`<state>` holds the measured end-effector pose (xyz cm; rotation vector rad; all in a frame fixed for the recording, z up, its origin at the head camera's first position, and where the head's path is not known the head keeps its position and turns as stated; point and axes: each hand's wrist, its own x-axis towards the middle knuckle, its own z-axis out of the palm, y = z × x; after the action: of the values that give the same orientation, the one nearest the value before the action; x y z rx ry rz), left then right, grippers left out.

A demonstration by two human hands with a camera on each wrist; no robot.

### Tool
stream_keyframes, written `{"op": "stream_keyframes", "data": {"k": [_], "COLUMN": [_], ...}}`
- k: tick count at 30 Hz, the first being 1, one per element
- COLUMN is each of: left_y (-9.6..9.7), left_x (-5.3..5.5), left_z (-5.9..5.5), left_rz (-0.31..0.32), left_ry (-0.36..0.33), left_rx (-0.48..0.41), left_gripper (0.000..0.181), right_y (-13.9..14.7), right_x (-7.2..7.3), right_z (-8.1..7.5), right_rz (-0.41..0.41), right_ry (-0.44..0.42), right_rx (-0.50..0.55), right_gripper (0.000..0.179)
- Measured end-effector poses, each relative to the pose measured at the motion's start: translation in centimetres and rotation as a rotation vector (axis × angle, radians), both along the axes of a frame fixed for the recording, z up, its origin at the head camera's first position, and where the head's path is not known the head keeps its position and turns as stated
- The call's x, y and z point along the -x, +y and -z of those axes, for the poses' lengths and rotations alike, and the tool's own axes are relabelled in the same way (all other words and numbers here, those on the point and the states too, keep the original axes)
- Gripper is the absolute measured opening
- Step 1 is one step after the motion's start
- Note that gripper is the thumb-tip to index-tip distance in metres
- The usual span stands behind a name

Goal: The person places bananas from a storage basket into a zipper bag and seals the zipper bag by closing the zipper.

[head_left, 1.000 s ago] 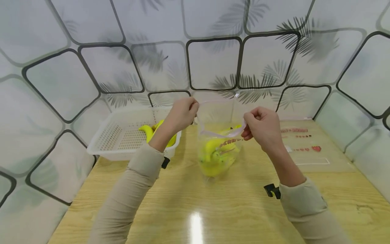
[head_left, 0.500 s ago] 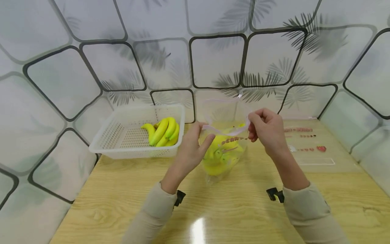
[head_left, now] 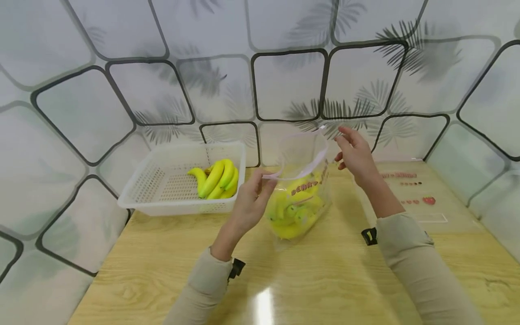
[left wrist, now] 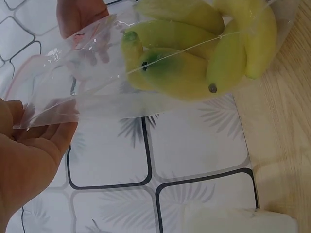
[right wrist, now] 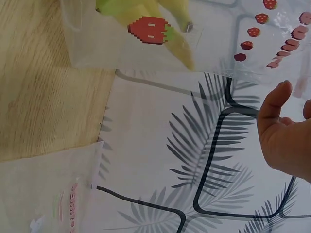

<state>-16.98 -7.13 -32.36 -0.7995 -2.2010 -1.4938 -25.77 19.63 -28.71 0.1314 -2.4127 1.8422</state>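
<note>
A clear zip bag (head_left: 298, 241) with printed lettering and a pinkish zip rim stands on the table, its mouth wide. Inside it lie yellow bananas (head_left: 290, 221), green at the tips; the left wrist view shows them through the film (left wrist: 180, 73). My left hand (head_left: 249, 201) pinches the left corner of the rim between thumb and fingers. Just off the right side of the mouth, my right hand (head_left: 357, 155) is raised with its fingers loosely bent and nothing in them. A printed strawberry (right wrist: 149, 30) on the bag shows in the right wrist view.
At the left stands a white plastic basket (head_left: 148, 203) holding another bunch of bananas (head_left: 219, 178). A second printed bag (head_left: 436, 221) lies flat on the wooden table (head_left: 325, 280) at the right. A patterned backdrop (head_left: 288, 85) rises behind everything.
My left hand has come down from the bag's upper rim to its near left corner, uncovering the basket's bananas. My right hand has let go of the rim and moved up and away.
</note>
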Motion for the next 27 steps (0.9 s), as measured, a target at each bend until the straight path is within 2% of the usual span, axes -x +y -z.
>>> {"op": "stream_keyframes", "data": {"k": [4,7,11,14,17,21,24,27], "left_y": [-0.2,-0.3,-0.5,-0.8,-1.2,-2.0,-2.6,-3.1], "left_x": [0.3,0.3,0.1,-0.3,-0.3,0.3,0.8,1.1], "left_z": [0.3,0.4,0.4,0.4,0.5,0.6,0.2,-0.3], "left_rz": [0.002,0.002,-0.044,-0.105,-0.197,-0.325,-0.388,-0.441], "left_ry": [-0.001,0.013,0.018,0.004,-0.009,-0.025,-0.011,0.024], "left_rx": [-0.010,-0.017,-0.020,-0.046,-0.109,-0.223,-0.277,-0.282], "left_gripper": [0.016,0.017,0.020,0.023,0.025,0.029,0.030,0.029], "right_y": [-0.4,-0.8,-0.8,-0.6,-0.4,0.0,-0.2,-1.0], "right_x": [1.1,1.4,1.4,0.8,-0.2,-1.6,-3.0,-4.5], "right_z": [-0.5,-0.8,-0.5,0.0,0.6,1.4,1.8,1.9], "right_rz": [-0.130,-0.172,-0.170,-0.133,-0.050,0.079,0.144,0.192], "right_ry": [-0.052,-0.038,0.000,0.019,0.033,0.057,0.132,0.233], "right_rx": [-0.026,-0.068,-0.102,-0.079,-0.001,0.282,0.469,0.535], "right_gripper": [0.059,0.057,0.046,0.036,0.027,0.022,0.021,0.019]}}
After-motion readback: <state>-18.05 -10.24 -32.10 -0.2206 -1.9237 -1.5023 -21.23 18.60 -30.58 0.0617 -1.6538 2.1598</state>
